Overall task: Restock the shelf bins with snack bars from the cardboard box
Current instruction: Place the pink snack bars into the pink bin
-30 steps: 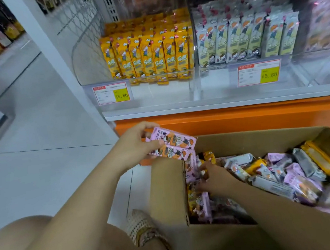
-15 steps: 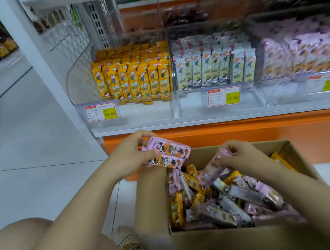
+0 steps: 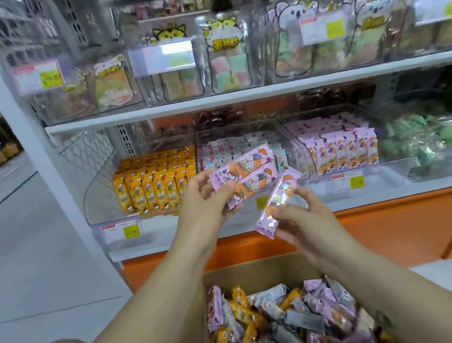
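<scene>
The left hand (image 3: 201, 202) and right hand (image 3: 307, 218) are held above the box (image 3: 259, 269), before the pink bin (image 3: 384, 170); two bars (image 3: 241, 175) are gripped in the left, a third bar (image 3: 278, 202) pinched in the right. Bars are judged light, slick-wrapped, crushable: best taken mid-length

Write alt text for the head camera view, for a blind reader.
The left hand holds two pink snack bars while the right hand holds a third pink bar, above a cardboard box of mixed bars, facing shelf bins of yellow, white and pink bars.
</scene>
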Action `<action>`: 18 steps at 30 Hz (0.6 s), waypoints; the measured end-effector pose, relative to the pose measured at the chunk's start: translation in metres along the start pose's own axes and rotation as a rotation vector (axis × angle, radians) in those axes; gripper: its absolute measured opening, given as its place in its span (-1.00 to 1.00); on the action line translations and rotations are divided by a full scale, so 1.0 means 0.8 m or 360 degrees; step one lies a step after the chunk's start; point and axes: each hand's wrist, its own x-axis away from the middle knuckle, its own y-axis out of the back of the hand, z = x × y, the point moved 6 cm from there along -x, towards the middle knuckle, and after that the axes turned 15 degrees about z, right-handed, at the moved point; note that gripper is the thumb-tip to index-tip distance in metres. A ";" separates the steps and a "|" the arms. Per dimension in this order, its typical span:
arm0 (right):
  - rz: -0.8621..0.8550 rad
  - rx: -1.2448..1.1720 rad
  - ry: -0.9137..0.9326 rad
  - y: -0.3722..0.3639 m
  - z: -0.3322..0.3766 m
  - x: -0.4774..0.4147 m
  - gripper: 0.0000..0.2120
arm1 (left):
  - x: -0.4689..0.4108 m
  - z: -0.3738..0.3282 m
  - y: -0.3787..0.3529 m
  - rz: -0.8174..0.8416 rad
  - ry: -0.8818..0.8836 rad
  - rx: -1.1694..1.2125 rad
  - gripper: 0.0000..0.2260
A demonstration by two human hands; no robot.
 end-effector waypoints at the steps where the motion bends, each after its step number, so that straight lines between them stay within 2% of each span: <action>1: 0.0016 0.0056 0.0033 -0.006 0.011 0.000 -0.56 | 0.001 -0.003 -0.010 0.0019 0.0002 0.0055 -0.73; 4: -0.0024 0.0255 0.0082 -0.011 0.037 0.000 -0.77 | 0.004 -0.009 -0.036 0.0118 0.0014 0.0054 -0.74; 8: -0.0044 0.0312 0.0093 0.002 0.058 0.005 -0.91 | 0.005 -0.018 -0.058 0.0331 0.0063 -0.0179 -0.68; 13: -0.0025 0.0532 0.0046 0.030 0.084 0.012 -0.86 | -0.010 -0.021 -0.074 0.0658 0.0252 -0.0415 -0.61; 16: -0.0015 0.0706 0.0034 0.046 0.101 0.015 -0.78 | -0.028 -0.021 -0.087 0.0751 0.0328 -0.0537 -0.61; 18: -0.0029 0.0829 0.0102 0.057 0.114 0.019 -0.84 | -0.042 -0.019 -0.098 0.0766 0.0324 -0.0625 -0.66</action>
